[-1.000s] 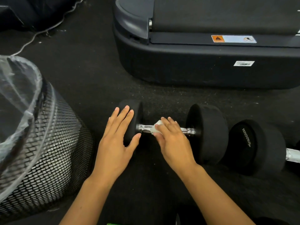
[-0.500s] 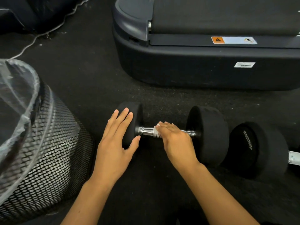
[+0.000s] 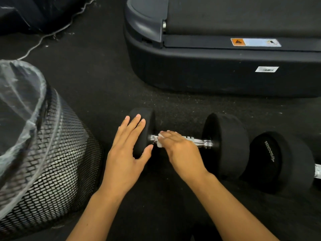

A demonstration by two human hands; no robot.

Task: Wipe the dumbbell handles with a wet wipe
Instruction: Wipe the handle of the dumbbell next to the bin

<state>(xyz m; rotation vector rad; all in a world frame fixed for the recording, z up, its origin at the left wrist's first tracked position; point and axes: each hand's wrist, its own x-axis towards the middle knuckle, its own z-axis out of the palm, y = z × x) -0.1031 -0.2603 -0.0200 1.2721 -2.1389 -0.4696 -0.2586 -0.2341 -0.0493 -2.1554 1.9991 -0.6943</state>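
Head view: right hand (image 3: 180,150) has slid the wipe (image 3: 159,140) toward the dumbbell (image 3: 225,145) handle's left end, fingers curled hiding it; left hand (image 3: 126,153) stays flat, fingers straight.

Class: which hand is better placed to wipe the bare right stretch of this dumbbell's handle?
Right hand: it already holds the wet wipe on the handle; left hand steadies the weight.
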